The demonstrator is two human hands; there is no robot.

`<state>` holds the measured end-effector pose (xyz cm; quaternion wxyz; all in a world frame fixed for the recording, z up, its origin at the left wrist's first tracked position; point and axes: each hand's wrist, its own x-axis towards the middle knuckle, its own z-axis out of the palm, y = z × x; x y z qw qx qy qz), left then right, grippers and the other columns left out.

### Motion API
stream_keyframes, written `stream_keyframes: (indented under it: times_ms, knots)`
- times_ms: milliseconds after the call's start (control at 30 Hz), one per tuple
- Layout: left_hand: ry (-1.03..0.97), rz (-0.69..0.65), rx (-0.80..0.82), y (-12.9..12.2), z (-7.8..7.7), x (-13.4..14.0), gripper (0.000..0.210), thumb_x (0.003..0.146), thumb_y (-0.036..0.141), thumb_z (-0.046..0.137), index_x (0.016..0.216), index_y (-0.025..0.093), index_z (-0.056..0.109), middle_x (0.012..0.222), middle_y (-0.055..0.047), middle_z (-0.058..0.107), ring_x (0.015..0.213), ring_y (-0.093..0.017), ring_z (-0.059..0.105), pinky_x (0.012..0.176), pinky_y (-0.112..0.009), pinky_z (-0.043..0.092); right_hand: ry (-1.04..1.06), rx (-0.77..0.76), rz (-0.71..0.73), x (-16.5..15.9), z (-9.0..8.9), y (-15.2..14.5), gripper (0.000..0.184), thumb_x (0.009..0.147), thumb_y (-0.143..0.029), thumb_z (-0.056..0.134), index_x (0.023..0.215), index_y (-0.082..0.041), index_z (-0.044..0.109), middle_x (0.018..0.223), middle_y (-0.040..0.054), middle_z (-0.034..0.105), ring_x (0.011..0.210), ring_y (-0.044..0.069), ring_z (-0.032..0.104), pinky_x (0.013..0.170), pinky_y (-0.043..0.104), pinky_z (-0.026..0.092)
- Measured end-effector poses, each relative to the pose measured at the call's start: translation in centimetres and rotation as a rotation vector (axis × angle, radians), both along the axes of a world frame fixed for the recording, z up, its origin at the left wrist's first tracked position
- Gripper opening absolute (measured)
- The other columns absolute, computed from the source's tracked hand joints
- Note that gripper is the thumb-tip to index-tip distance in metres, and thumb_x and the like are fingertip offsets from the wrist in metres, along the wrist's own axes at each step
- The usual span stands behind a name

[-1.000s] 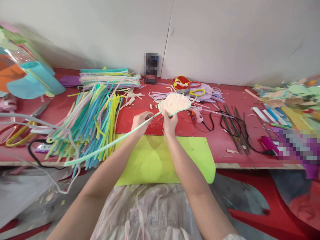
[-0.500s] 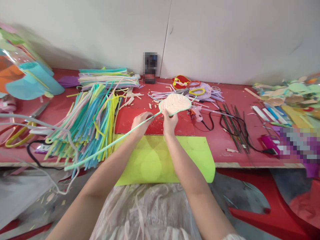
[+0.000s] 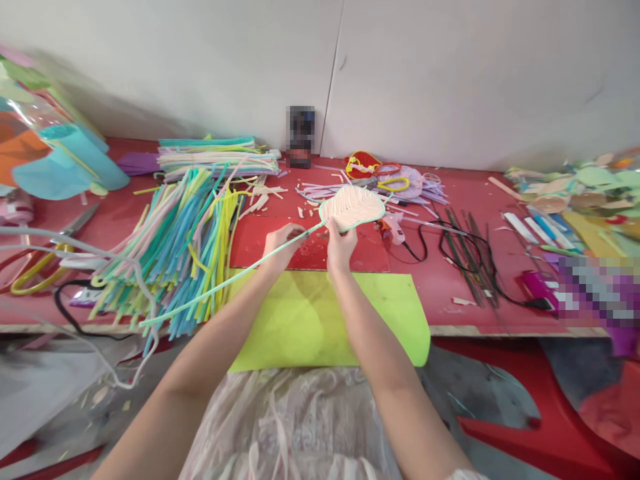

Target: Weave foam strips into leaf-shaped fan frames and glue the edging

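Note:
A pale pink, leaf-shaped piece [image 3: 353, 205] with a mint-green edge is held above the table. It looks made of fuzzy pipe cleaners laid side by side. My right hand [image 3: 342, 247] pinches its lower edge, thumb on top. From its left end runs a long mint-green pipe cleaner stem [image 3: 235, 281], slanting down to the left across my left forearm. My left hand [image 3: 286, 239] grips this stem close to the leaf shape, fingertips partly hidden. Beneath both hands lie a red board [image 3: 310, 259] and a yellow-green sheet [image 3: 385, 313].
Bundles of coloured pipe cleaners [image 3: 170, 247] fill the left side, beside large scissors [image 3: 75, 227]. Behind the leaf shape are smaller yellow-handled scissors [image 3: 393, 184]. To the right sit a pink glue gun [image 3: 396, 231], its black cord [image 3: 425, 243] and dark thin sticks [image 3: 467, 260].
The leaf shape has shifted very slightly right. The stem's free end has swung a little up and to the right. Both hands keep their hold.

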<state>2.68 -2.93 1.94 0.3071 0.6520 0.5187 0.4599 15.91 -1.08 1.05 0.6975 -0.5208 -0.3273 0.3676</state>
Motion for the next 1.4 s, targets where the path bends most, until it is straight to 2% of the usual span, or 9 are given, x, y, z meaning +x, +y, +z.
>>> stream_keyframes:
  times_ms: [333, 533, 700, 833, 967, 1067, 1100, 1267, 1400]
  knots:
    - [0.126, 0.047, 0.005, -0.1, 0.3, -0.6, 0.015, 0.078, 0.028, 0.057, 0.085, 0.020, 0.067, 0.073, 0.001, 0.068, 0.068, -0.011, 0.061, 0.065, -0.020, 0.043, 0.010, -0.017, 0.051, 0.1, 0.1, -0.3, 0.046, 0.070, -0.046, 0.062, 0.101, -0.013, 0.057, 0.093, 0.0084, 0.066, 0.062, 0.014, 0.062, 0.059, 0.030, 0.056]
    - [0.115, -0.049, -0.041, -0.1, 0.4, -1.7, 0.016, 0.078, 0.025, 0.054, 0.086, 0.019, 0.066, 0.077, -0.001, 0.069, 0.070, -0.012, 0.063, 0.068, -0.022, 0.046, 0.053, -0.066, 0.096, 0.3, 0.2, -1.1, 0.044, 0.066, -0.043, 0.066, 0.097, -0.013, 0.058, 0.095, 0.0097, 0.066, 0.070, 0.016, 0.064, 0.057, 0.029, 0.056]
    - [0.034, -0.128, -0.127, -1.3, 0.9, -2.8, 0.015, 0.079, 0.025, 0.051, 0.084, 0.018, 0.063, 0.070, -0.002, 0.068, 0.065, -0.014, 0.064, 0.067, -0.024, 0.050, 0.100, -0.088, 0.159, -0.4, 0.9, -3.9, 0.044, 0.070, -0.042, 0.063, 0.106, -0.016, 0.056, 0.105, 0.0106, 0.066, 0.078, 0.017, 0.066, 0.060, 0.028, 0.057]
    - [0.133, -0.221, -0.129, -1.1, 1.1, -4.1, 0.014, 0.078, 0.025, 0.051, 0.075, 0.018, 0.062, 0.070, -0.002, 0.067, 0.065, -0.014, 0.064, 0.067, -0.025, 0.050, 0.250, -0.106, 0.237, -1.0, 1.2, -6.5, 0.040, 0.077, -0.040, 0.057, 0.112, -0.020, 0.052, 0.113, 0.0090, 0.063, 0.084, 0.017, 0.068, 0.067, 0.032, 0.058]
    - [0.178, -0.287, -0.253, 0.3, 0.7, -5.0, 0.015, 0.076, 0.025, 0.052, 0.068, 0.017, 0.062, 0.065, -0.003, 0.067, 0.061, -0.014, 0.063, 0.063, -0.026, 0.050, 0.326, -0.269, 0.420, 0.2, 1.9, -8.4, 0.034, 0.076, -0.043, 0.059, 0.097, -0.016, 0.059, 0.092, 0.0088, 0.069, 0.076, 0.017, 0.068, 0.062, 0.028, 0.056]
    - [0.154, -0.370, -0.348, 1.5, 0.3, -5.3, 0.017, 0.074, 0.027, 0.053, 0.065, 0.017, 0.064, 0.064, -0.005, 0.068, 0.059, -0.014, 0.063, 0.060, -0.026, 0.051, 0.082, -0.480, 0.804, 2.2, 3.2, -9.4, 0.040, 0.075, -0.050, 0.060, 0.086, -0.012, 0.065, 0.066, 0.0068, 0.066, 0.050, 0.013, 0.059, 0.041, 0.021, 0.045]
    - [0.147, -0.402, -0.367, 1.8, 0.2, -5.4, 0.018, 0.074, 0.028, 0.054, 0.065, 0.017, 0.064, 0.064, -0.005, 0.068, 0.058, -0.015, 0.063, 0.060, -0.026, 0.051, -0.044, -0.444, 0.813, 2.7, 3.6, -9.5, 0.039, 0.075, -0.050, 0.060, 0.083, -0.013, 0.066, 0.061, 0.0044, 0.064, 0.045, 0.011, 0.054, 0.037, 0.020, 0.040]
    - [0.091, -0.448, -0.432, 2.3, -0.1, -5.5, 0.017, 0.074, 0.030, 0.057, 0.066, 0.016, 0.064, 0.063, -0.005, 0.068, 0.057, -0.014, 0.063, 0.060, -0.026, 0.052, -0.783, 0.078, 0.386, 3.0, 3.6, -7.7, 0.021, 0.082, -0.038, 0.058, 0.089, -0.023, 0.070, 0.084, 0.0052, 0.062, 0.073, 0.015, 0.057, 0.068, 0.029, 0.050]
    - [0.034, -0.440, -0.467, 2.0, -0.1, -5.4, 0.017, 0.073, 0.029, 0.059, 0.064, 0.015, 0.063, 0.060, -0.005, 0.066, 0.053, -0.013, 0.062, 0.056, -0.025, 0.052, -1.140, 0.246, 0.494, 1.7, 1.6, -5.0, 0.023, 0.083, -0.029, 0.058, 0.105, -0.025, 0.067, 0.097, 0.0074, 0.061, 0.094, 0.020, 0.055, 0.087, 0.034, 0.045]
